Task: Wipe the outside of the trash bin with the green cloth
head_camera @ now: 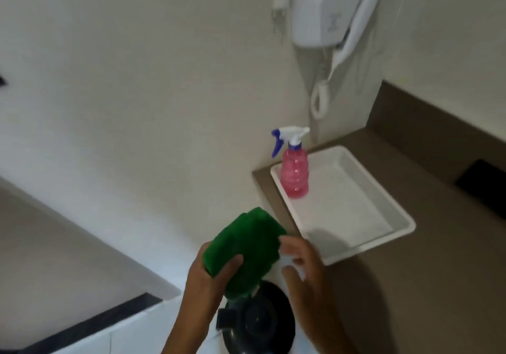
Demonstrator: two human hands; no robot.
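Fingers (232, 264) of left hand (204, 285) grip green cloth (246, 249); no legible writing.

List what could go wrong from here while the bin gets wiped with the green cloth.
1. The green cloth is bunched in the left hand, above the black trash bin; a loose grip might drop it onto the lid.
2. The right hand hovers near the white tray at the counter edge; a careless swing could nudge it off.
3. The pink spray bottle stands upright in the tray's corner and could topple if the tray shifts.
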